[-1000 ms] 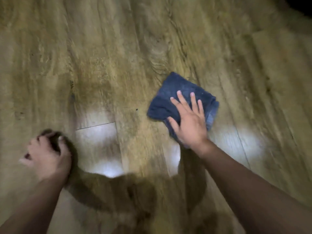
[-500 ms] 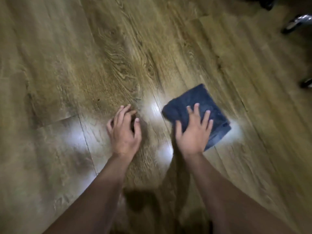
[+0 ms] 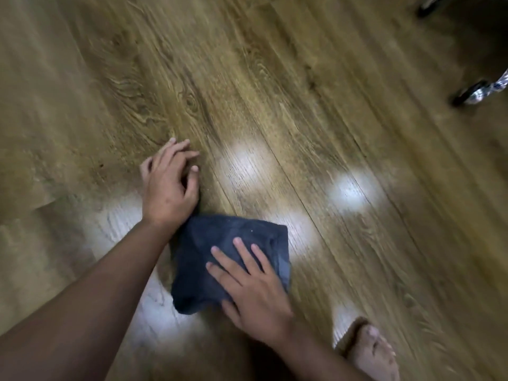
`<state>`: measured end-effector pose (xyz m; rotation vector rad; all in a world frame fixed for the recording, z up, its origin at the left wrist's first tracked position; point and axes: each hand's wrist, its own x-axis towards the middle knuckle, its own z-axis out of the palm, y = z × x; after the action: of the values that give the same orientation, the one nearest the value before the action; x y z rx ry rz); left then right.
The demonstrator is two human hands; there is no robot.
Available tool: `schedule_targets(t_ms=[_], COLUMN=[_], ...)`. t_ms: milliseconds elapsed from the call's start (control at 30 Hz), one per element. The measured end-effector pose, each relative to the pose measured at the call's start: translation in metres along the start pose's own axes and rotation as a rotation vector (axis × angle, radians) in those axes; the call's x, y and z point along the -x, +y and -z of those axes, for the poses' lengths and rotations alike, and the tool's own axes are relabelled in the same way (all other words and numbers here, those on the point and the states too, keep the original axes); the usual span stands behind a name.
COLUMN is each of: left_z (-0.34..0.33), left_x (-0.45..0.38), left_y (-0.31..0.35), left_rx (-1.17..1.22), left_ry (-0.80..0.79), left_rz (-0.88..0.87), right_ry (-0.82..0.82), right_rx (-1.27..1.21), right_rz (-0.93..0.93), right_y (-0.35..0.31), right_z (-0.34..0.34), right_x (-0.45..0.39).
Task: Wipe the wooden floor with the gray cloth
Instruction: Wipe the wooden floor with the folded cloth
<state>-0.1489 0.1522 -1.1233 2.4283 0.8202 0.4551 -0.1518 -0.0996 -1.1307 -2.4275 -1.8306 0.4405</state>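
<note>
A folded dark gray cloth (image 3: 220, 251) lies flat on the wooden floor (image 3: 316, 119) near the bottom middle. My right hand (image 3: 253, 292) presses down on the cloth's near right part, palm flat and fingers spread. My left hand (image 3: 170, 182) rests on bare floor just beyond the cloth's far left corner, fingers loosely curled with their tips on the wood, holding nothing. Its wrist touches or overlaps the cloth's corner.
A bare foot (image 3: 371, 353) stands on the floor at the bottom right, close to my right forearm. Dark metal furniture legs (image 3: 478, 92) and a shadowed base sit at the top right. Bright light patches (image 3: 349, 188) reflect off the planks.
My right hand has dragged the cloth toward me and to the left, below my left hand. The left hand stayed planted on the floor while the view shifted; a foot has come into view.
</note>
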Motion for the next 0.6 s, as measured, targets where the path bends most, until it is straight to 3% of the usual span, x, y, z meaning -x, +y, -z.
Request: schedule_targets(t_ms=[267,467,600], left_z=[-0.03,-0.033,-0.038], left_x=[-0.023,-0.058,-0.093], left_y=[0.01,-0.001,0.006], left_rx=[-0.048,-0.268,-0.307], left_ry=[-0.046,-0.141,-0.123], left_rz=[-0.01,-0.039,-0.034], right_ry=[0.139,0.221,0.229], right_rx=[-0.182,-0.217,-0.181], right_rz=[-0.448,-0.487,-0.486], right_y=[0.155,0.21,0.229], right_z=[0.054,0.067,0.074], right_x=[-0.041,-0.075,-0.098])
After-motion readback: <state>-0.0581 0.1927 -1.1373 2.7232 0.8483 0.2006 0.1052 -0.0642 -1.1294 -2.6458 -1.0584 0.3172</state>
